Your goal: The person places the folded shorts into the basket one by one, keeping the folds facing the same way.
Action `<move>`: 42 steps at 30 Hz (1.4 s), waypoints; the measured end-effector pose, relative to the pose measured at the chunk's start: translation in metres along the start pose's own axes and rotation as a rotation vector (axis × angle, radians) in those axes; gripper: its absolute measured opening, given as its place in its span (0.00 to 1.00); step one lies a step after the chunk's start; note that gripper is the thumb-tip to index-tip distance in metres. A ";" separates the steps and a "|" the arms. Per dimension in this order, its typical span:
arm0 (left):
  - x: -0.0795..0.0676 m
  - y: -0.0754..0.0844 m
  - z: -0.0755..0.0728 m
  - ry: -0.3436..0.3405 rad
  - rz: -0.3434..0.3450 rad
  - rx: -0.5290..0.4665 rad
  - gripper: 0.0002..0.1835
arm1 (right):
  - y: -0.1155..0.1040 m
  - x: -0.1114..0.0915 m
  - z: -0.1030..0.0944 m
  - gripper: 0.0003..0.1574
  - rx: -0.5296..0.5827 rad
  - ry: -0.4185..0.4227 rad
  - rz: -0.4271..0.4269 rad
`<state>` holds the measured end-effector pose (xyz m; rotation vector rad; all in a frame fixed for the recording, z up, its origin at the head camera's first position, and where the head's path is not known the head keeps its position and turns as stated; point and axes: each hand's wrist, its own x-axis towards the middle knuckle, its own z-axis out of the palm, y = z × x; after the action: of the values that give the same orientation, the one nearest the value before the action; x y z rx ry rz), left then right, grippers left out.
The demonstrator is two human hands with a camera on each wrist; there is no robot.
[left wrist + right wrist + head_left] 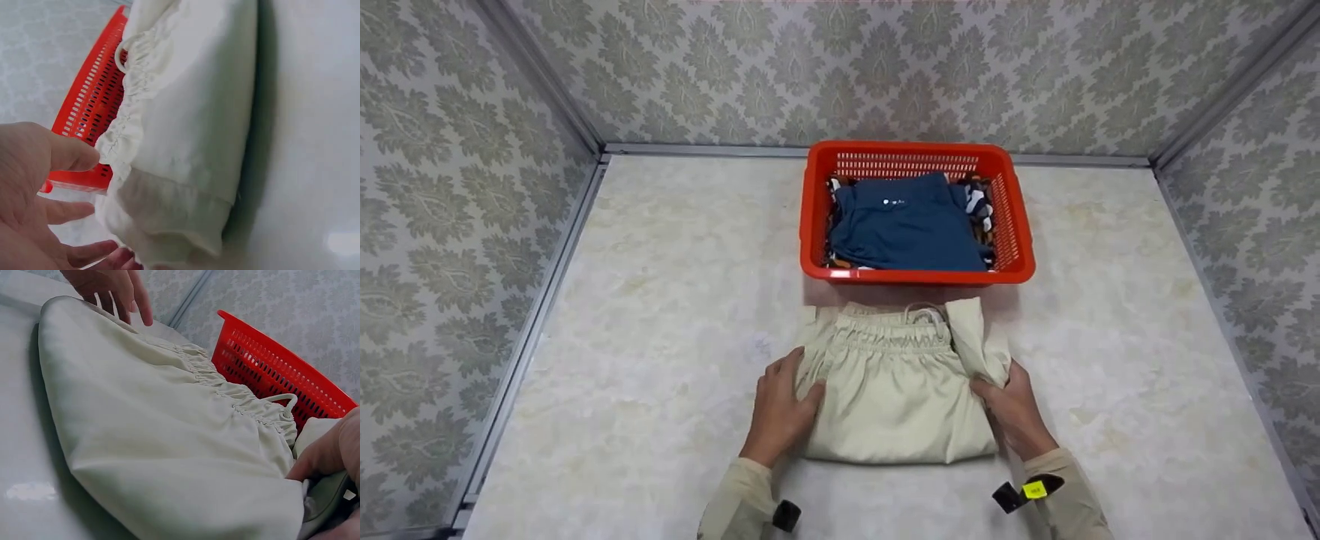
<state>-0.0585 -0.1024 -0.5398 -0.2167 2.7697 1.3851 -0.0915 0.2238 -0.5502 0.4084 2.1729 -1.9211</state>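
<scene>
A folded pair of cream shorts (896, 390) with an elastic drawstring waistband lies on the marble table, just in front of a red plastic basket (817, 217). My left hand (784, 409) rests against the shorts' left edge, thumb on top and fingers loose. In the left wrist view that hand (34, 191) touches the gathered waistband of the shorts (191, 129). My right hand (1009, 405) grips a folded-over flap at the right edge. In the right wrist view this hand (332, 450) pinches cloth of the shorts (157, 427) near the basket (270, 365).
The basket holds a folded navy garment (907, 225) over patterned clothes. The marble table (660, 300) is walled on three sides by patterned panels (450, 225) with metal corner rails. A black strap with a yellow tag (1033, 490) sits on my right wrist.
</scene>
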 end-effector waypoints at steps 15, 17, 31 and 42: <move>0.022 0.013 0.009 -0.095 -0.227 -0.459 0.51 | 0.002 0.000 -0.006 0.41 0.114 -0.024 0.089; 0.022 0.015 0.010 -0.105 -0.204 -0.443 0.51 | 0.002 -0.001 -0.007 0.44 0.136 -0.038 0.096; 0.023 0.010 -0.002 -0.157 -0.220 -0.459 0.52 | 0.003 -0.003 -0.028 0.45 0.434 -0.346 0.015; 0.030 0.007 0.001 -0.226 -0.140 -0.503 0.51 | -0.013 0.007 -0.033 0.59 0.059 -0.208 -0.023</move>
<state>-0.0893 -0.1005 -0.5378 -0.2428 2.1451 1.9057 -0.1022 0.2555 -0.5361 0.1841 2.0016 -1.9483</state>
